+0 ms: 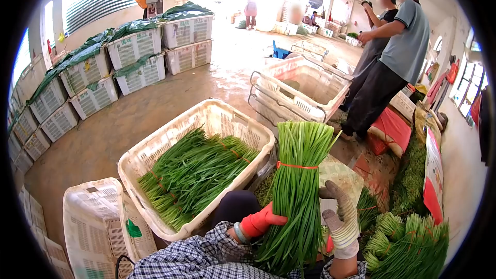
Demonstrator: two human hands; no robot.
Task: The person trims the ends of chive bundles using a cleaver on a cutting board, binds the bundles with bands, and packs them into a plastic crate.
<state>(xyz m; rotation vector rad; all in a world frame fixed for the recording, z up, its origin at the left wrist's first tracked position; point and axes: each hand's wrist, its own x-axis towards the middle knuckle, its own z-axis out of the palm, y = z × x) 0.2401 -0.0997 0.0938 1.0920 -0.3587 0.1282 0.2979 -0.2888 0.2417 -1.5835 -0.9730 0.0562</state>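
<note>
A thick bunch of garlic chives (295, 196) stands upright in front of me, pale stem ends up, with an orange band round its upper part. My left hand (260, 221), in a red glove, grips the bunch from its left side; the fingertips behind it are partly hidden. Just right of the bunch, my right hand (342, 219) in a striped, grey-tipped glove is open, its fingers apart and curved. To the left, a white plastic crate (129, 163) holds several banded bunches of chives (199, 170). More bunches (408, 248) lie at the lower right.
An overturned-looking white crate (93, 222) is at the lower left. Stacked crates (305, 85) stand ahead, near two standing people (398, 46). Rows of stacked crates (137, 51) under green covers line the left. Loose greens (411, 175) lie along the right wall.
</note>
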